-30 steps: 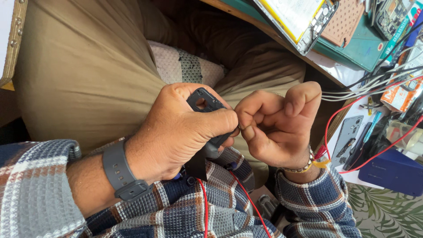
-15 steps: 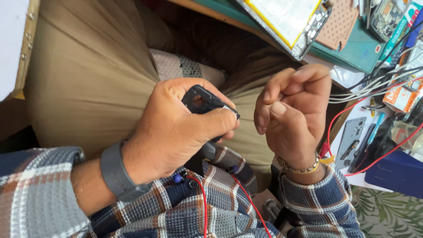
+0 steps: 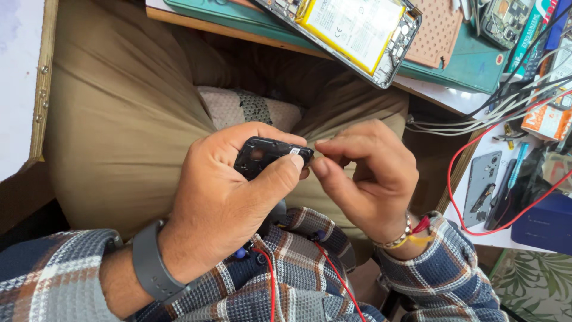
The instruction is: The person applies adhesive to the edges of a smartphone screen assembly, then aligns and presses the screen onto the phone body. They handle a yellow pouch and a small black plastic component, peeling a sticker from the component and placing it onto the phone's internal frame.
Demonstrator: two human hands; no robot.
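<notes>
My left hand (image 3: 226, 203) grips a small black plastic phone part (image 3: 268, 156) between thumb and fingers, held over my lap. My right hand (image 3: 369, 179) is just to its right, thumb and forefinger pinched together at the part's right edge; whether they hold something tiny I cannot tell. A dark band sits on my left wrist (image 3: 149, 262), a bracelet and threads on the right wrist (image 3: 405, 235). Red wires (image 3: 271, 280) run over my plaid shirt below both hands.
An opened phone with a yellow battery (image 3: 351, 30) lies on a green mat (image 3: 471, 59) on the desk above. Red and white cables (image 3: 476, 179), a phone back cover (image 3: 479, 188) and small tools crowd the right side. My tan trousers (image 3: 119, 131) fill the left.
My right hand has turned over and come down to the black part, now pinching at its edge. The left hand has tilted the part so more of its face shows.
</notes>
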